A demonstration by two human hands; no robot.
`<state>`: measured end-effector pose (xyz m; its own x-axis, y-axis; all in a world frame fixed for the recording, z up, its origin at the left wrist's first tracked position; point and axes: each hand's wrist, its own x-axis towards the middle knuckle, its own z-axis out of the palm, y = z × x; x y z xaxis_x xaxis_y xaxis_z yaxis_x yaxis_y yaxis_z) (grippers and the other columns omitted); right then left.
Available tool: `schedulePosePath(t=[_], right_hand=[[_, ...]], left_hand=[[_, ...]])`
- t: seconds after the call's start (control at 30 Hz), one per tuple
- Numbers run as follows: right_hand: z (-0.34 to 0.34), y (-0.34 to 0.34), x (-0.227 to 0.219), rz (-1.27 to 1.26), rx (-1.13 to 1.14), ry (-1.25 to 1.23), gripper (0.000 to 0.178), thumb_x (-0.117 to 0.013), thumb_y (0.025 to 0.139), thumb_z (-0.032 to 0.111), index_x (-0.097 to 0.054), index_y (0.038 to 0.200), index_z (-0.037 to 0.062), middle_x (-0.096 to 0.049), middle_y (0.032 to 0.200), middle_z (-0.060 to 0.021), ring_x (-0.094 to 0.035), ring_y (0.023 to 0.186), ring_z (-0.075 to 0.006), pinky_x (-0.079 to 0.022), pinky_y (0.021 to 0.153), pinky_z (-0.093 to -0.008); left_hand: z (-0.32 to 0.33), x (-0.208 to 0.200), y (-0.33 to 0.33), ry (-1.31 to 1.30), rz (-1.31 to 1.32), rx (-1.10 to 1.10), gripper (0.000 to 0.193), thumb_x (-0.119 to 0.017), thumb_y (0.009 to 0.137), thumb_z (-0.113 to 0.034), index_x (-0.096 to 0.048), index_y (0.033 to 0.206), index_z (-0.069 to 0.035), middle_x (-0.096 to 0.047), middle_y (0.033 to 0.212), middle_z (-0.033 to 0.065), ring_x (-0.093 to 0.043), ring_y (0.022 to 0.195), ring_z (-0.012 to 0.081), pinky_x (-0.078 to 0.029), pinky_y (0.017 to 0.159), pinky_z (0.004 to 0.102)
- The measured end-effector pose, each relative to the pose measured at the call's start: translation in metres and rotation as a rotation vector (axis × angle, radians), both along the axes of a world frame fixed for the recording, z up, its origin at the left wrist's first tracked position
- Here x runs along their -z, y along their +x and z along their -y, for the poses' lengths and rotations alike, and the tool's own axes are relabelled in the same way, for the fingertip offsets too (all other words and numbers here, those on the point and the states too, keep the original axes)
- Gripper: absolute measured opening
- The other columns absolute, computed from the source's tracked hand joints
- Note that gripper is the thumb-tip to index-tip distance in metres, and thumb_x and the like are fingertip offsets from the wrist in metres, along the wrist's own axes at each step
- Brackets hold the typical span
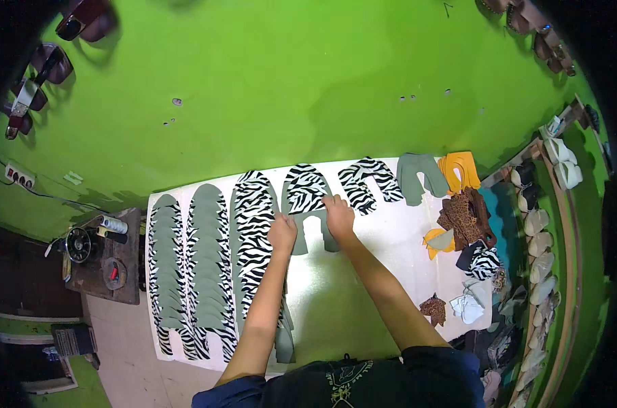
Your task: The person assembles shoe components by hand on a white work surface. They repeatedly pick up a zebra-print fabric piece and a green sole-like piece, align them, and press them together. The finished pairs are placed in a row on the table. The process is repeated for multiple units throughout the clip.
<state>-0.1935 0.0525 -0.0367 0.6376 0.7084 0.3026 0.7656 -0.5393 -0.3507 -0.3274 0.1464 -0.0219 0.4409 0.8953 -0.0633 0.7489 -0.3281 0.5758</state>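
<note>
A zebra-print U-shaped piece [307, 188] of sheet material lies over grey-green U-shaped pieces [299, 239] on the white table. My left hand [282, 233] is closed at its lower left corner, and my right hand [338, 217] pinches its lower right edge. The fingertips partly hide the edges. Beside my left hand runs an overlapping column of zebra-print pieces [253, 234]. Further left are two columns of overlapped grey-green pieces [208, 258] with zebra print showing at their edges. Right of my hands lie a zebra-print stack [369, 182], a grey-green stack [417, 173] and an orange stack [460, 170].
Brown and leopard-print scraps [466, 217] are heaped at the table's right side. Shoes [541, 265] line a rack there. At left, a wooden stand [104, 279] bears a thread cone [113, 224] and a wheel [78, 244]. A green wall [254, 88] bounds the far edge.
</note>
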Motion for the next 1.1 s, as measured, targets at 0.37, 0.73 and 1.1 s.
schedulePosePath(t=[0.37, 0.73, 1.1], right_hand=[[0.0, -0.005, 0.017, 0.308, -0.022, 0.054, 0.022, -0.052, 0.077, 0.015, -0.058, 0.098, 0.0157, -0.049, 0.08, -0.0029, -0.049, 0.075, -0.02, -0.034, 0.064, -0.0366], [-0.004, -0.01, 0.007, 0.327, -0.092, -0.089, 0.013, -0.051, 0.076, 0.016, -0.056, 0.088, 0.0138, -0.05, 0.081, -0.0021, -0.05, 0.077, -0.0189, -0.034, 0.065, -0.0365], [0.021, -0.036, 0.011, 0.308, -0.047, -0.048, 0.041, -0.051, 0.079, 0.018, -0.048, 0.119, 0.0061, -0.052, 0.107, -0.0076, -0.048, 0.102, -0.0204, -0.032, 0.089, -0.0449]], left_hand=[[0.023, -0.016, -0.031, 0.219, -0.022, 0.155, 0.035, -0.071, 0.068, -0.022, -0.052, 0.092, -0.005, -0.057, 0.094, 0.0142, -0.056, 0.085, 0.0312, -0.044, 0.069, 0.0402], [0.027, 0.018, 0.006, 0.45, -0.026, 0.381, 0.054, -0.045, 0.088, -0.032, -0.037, 0.131, -0.001, -0.033, 0.14, 0.0109, -0.034, 0.126, 0.023, -0.028, 0.1, 0.0456], [0.035, 0.033, 0.009, 0.487, -0.075, 0.351, 0.052, -0.041, 0.088, -0.027, -0.033, 0.134, -0.004, -0.029, 0.142, 0.0071, -0.031, 0.129, 0.0197, -0.023, 0.1, 0.051]])
